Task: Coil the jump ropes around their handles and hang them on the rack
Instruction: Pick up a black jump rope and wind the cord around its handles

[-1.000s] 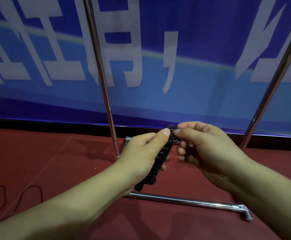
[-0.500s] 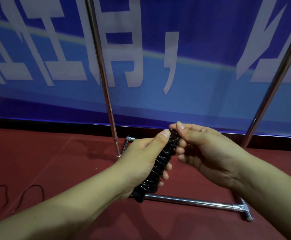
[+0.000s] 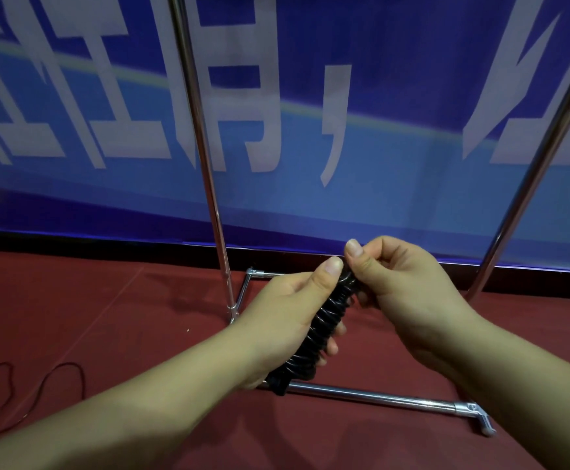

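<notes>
Left hand [image 3: 282, 320] is clenching the coiled black jump rope [image 3: 324, 329] at frame centre; right hand [image 3: 402, 293] is pinching its upper end. Chrome rack [image 3: 205, 157] uprights are standing at 11 and 2 o'clock, base bar behind the bundle. Thin cord [image 3: 39, 391] is lying at 8 o'clock on red carpet [image 3: 90, 317].

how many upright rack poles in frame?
2. The left pole rises just left of centre, its foot behind the left hand. The right pole slants up to the top right corner, behind the right hand. Any others would be out of view.
</notes>
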A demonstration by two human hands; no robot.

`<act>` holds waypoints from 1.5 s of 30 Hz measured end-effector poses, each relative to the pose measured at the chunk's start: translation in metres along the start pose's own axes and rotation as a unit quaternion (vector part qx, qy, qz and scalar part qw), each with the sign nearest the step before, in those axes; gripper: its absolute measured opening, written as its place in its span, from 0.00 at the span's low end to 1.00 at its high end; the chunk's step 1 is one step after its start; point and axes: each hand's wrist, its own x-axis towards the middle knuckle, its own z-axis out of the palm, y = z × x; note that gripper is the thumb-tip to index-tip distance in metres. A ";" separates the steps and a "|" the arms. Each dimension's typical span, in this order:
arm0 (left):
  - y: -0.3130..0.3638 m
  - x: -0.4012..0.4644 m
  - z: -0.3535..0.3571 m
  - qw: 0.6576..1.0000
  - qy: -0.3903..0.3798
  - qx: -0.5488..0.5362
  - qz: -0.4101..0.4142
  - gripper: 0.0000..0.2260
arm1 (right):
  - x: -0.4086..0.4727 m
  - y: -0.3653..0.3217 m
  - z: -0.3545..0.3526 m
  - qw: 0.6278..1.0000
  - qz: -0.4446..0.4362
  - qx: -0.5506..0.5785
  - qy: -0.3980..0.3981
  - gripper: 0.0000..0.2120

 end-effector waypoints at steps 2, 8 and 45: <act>0.000 0.000 -0.001 1.000 -0.003 0.009 0.011 0.25 | 0.000 0.002 -0.001 0.996 -0.046 -0.071 0.037 0.17; -0.003 0.001 -0.007 0.999 0.023 0.031 0.029 0.09 | -0.002 0.003 0.002 0.989 -0.080 -0.112 0.049 0.20; -0.020 0.012 -0.021 0.938 0.186 0.248 0.156 0.22 | 0.006 -0.004 -0.013 0.973 0.187 0.023 -0.131 0.07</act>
